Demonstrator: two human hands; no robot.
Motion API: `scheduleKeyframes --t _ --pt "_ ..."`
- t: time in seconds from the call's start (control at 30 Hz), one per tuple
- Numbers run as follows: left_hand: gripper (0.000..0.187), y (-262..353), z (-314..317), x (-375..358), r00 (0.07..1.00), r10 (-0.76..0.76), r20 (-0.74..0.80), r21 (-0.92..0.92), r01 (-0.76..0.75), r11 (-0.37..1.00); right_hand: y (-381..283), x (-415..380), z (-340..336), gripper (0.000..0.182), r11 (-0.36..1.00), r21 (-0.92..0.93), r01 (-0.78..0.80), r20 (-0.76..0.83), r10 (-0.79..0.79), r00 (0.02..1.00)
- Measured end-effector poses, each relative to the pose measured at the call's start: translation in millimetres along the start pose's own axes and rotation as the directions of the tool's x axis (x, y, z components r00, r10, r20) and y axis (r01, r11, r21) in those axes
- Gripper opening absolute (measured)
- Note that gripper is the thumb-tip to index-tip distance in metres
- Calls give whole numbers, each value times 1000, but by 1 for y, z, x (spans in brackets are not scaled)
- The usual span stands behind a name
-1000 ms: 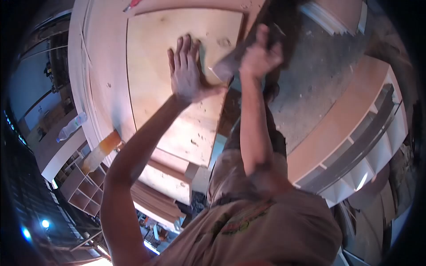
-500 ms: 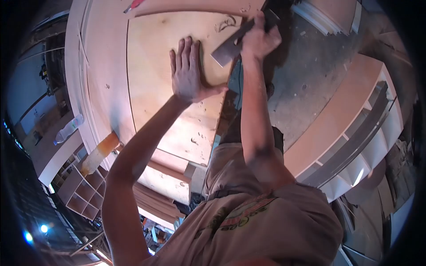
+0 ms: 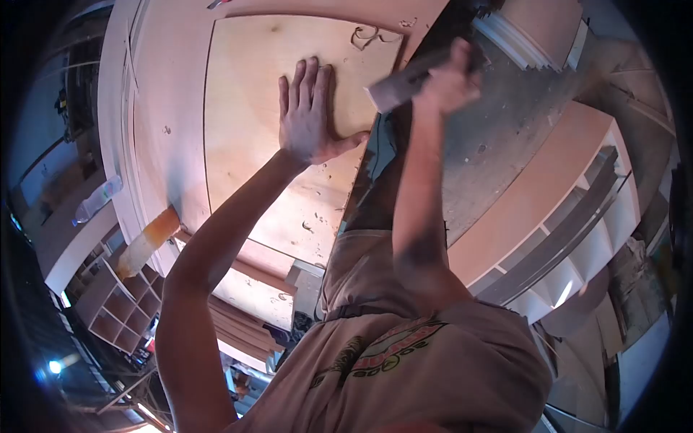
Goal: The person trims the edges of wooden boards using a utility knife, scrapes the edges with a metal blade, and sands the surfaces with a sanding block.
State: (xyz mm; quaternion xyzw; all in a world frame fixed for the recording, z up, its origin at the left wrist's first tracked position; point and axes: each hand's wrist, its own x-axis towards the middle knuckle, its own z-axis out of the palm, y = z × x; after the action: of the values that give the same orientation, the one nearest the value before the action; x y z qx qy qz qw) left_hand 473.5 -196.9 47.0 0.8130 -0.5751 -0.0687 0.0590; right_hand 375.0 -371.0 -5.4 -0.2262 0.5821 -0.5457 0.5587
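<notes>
- Left hand (image 3: 309, 115) stays flat on the plywood panel (image 3: 253, 108), holding nothing.
- Right hand's (image 3: 451, 79) grip, closed on the plane (image 3: 404, 85), has drawn back off the edge; fresh shavings (image 3: 368, 34) lie there.

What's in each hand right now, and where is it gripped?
The right hand grips a flat metal blade tool at its handle end. The left hand holds nothing; it lies flat on the plywood panel.
</notes>
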Motion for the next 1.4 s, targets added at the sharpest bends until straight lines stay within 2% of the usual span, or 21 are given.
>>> scheduleKeyframes --t 0.03,0.1,0.23,0.3,0.33,0.4,0.47,0.53,0.6,0.63,0.7,0.73,0.8,0.87,0.97,1.0,1.07,1.1,1.2,1.27,1.4 --pt "117 0 1 -5 1000 -17 -8 -10 17 1000 -20 0 -13 26 995 21 -101 -45 102 994" --pt "112 -4 3 -2 999 -5 -48 -68 2 998 -32 23 -44 27 954 72 -290 178 273 945" --pt "94 1 1 -1 985 -41 -166 -108 24 994 -103 10 -30 27 938 -12 -347 441 317 840" --pt "78 11 7 -7 968 -116 -222 -91 98 991 -107 32 -43 23 850 -489 193 716 265 645" --pt "75 22 13 -8 954 -146 -261 -168 104 980 -109 37 -44 23 852 -471 228 741 242 626" --pt "71 48 12 7 932 -203 -300 -265 123 956 -121 35 -50 22 381 -451 807 892 211 399" --pt "65 69 8 35 856 -354 -378 -443 168 881 -147 21 -48 18 298 -423 856 902 226 367" --pt "65 79 9 60 829 -400 -392 -421 225 879 -178 15 -38 16 212 -372 904 918 228 324" --pt "52 82 16 80 756 -439 -486 -377 271 885 -208 28 -32 22 702 -569 428 743 216 634" --pt "52 82 25 85 738 -471 -483 -394 297 870 -219 34 -26 22 686 -574 446 754 232 614" --pt "35 83 46 92 779 -437 -450 -393 266 880 -237 47 -10 48 978 -210 13 872 181 456" --pt "35 90 51 91 769 -464 -440 -404 292 867 -242 49 -4 48 972 -234 13 874 205 440" --pt "21 92 44 96 693 -510 -509 -362 365 858 -240 37 20 54 917 -397 -35 913 399 83" --pt "20 96 43 98 686 -517 -512 -353 380 855 -227 26 43 59 889 -428 -165 901 404 -161" --pt "18 102 46 103 695 -522 -495 -321 413 852 -191 51 79 63 787 -534 -310 840 453 -298" --pt "18 107 47 107 680 -533 -505 -298 442 846 -177 68 93 63 775 -549 -312 829 459 -320" --pt "17 122 35 102 656 -559 -508 -268 496 826 -152 96 113 57 887 -456 68 845 456 -281" --pt "18 130 13 97 648 -610 -456 -314 525 791 -148 96 118 57 885 -461 64 834 457 -308" --pt "27 111 2 76 559 -732 -389 -368 634 680 -146 83 114 49 652 -556 515 607 742 -284" --pt "34 88 10 70 461 -803 -378 -382 712 589 -116 98 113 47 575 -668 473 474 818 -325" --pt "52 70 26 70 520 -763 -385 -196 761 618 -77 103 126 24 392 -773 498 241 909 -340"
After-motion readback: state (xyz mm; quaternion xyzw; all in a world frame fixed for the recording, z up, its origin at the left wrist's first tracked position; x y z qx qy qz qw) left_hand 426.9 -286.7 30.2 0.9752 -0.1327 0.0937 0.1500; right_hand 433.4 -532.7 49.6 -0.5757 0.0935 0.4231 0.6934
